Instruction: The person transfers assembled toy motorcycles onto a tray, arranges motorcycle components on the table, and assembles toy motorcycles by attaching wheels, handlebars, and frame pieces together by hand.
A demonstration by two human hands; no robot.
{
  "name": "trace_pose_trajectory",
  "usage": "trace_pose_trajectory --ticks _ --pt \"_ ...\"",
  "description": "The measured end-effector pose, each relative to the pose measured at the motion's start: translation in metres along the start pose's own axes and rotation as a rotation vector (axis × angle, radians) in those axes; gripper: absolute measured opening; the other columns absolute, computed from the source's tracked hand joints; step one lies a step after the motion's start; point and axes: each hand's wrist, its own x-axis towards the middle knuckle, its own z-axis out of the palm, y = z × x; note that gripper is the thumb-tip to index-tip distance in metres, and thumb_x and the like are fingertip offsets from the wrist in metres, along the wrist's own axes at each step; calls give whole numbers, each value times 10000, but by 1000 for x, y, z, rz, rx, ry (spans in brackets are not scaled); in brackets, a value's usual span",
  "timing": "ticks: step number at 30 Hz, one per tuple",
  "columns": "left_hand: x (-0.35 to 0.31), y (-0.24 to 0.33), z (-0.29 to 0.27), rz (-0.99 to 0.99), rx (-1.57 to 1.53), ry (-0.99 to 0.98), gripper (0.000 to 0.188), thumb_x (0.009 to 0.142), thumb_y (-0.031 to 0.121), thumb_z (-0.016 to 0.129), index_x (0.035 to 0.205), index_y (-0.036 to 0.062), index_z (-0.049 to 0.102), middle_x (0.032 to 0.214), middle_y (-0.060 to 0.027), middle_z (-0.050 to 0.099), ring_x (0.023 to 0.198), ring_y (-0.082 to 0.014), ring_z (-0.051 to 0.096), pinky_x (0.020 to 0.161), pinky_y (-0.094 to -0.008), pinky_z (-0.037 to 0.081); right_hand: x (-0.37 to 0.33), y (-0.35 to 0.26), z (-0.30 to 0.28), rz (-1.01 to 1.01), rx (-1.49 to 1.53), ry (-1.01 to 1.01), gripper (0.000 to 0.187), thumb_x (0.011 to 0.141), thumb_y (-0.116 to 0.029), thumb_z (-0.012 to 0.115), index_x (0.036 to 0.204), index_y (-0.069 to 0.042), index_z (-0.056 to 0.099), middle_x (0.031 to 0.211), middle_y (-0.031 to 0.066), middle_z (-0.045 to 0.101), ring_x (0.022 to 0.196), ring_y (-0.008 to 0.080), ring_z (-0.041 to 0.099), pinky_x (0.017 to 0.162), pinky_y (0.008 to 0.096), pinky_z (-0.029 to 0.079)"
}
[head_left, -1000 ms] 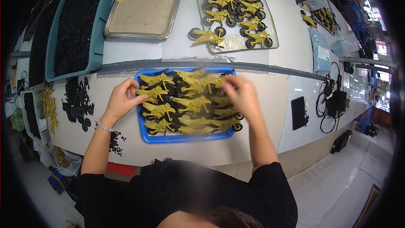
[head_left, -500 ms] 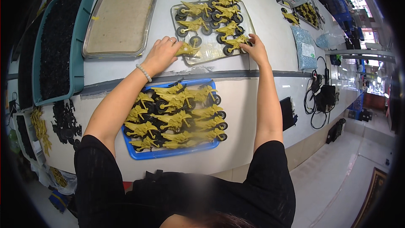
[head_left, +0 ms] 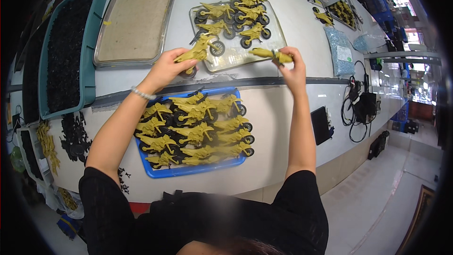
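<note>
My left hand (head_left: pixel 175 64) grips a yellow toy motorcycle (head_left: pixel 202 48) with black wheels, raised over the near left corner of a metal tray (head_left: pixel 228 60). In my right hand (head_left: pixel 293 68) is a second toy motorcycle (head_left: pixel 265 54), held above the tray's near right corner and a little smeared by motion; its wheels are hard to make out. Several more yellow motorcycles (head_left: pixel 254 32) stand in the far part of that tray. Closer to me, a blue tray (head_left: pixel 200 172) is filled with rows of the same toy motorcycles (head_left: pixel 192 134).
At the left are a teal bin (head_left: pixel 89 78) of small black parts and a tray with a tan lining (head_left: pixel 134 19). Loose black parts (head_left: pixel 74 134) lie below the bin. Rightward are a blue bubble-wrap bag (head_left: pixel 340 54), a dark tablet (head_left: pixel 321 125) and coiled cables (head_left: pixel 351 108).
Both hands have lifted a toy motorcycle off the metal tray and drawn back toward me. The left one is now tipped upward, and the right one is turned in the fingers.
</note>
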Motion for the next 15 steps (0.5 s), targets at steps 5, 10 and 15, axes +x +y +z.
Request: trace_pose_trajectory --ticks 5,10,15 --pt "-67 11 7 -21 -133 -36 217 902 104 592 1086 -6 557 895 -71 664 773 -110 622 720 -246 505 -49 -83 -2 -498 -118 139 366 585 61 678 887 -99 546 1023 93 598 905 294 588 753 388 474" --pt "-112 1 8 5 -174 27 228 881 84 627 1084 -12 584 939 -48 665 819 -83 608 761 -225 493 -79 -114 -5 -402 24 141 370 618 54 698 932 -77 553 1015 107 608 899 286 592 789 382 465" --pt "-168 -6 -4 -73 -114 151 252 840 57 670 1073 -15 605 953 -17 653 849 -62 594 772 -205 486 -106 -116 -1 586 644 11 305 775 -44 724 1024 -13 551 949 65 635 865 134 599 771 267 481"
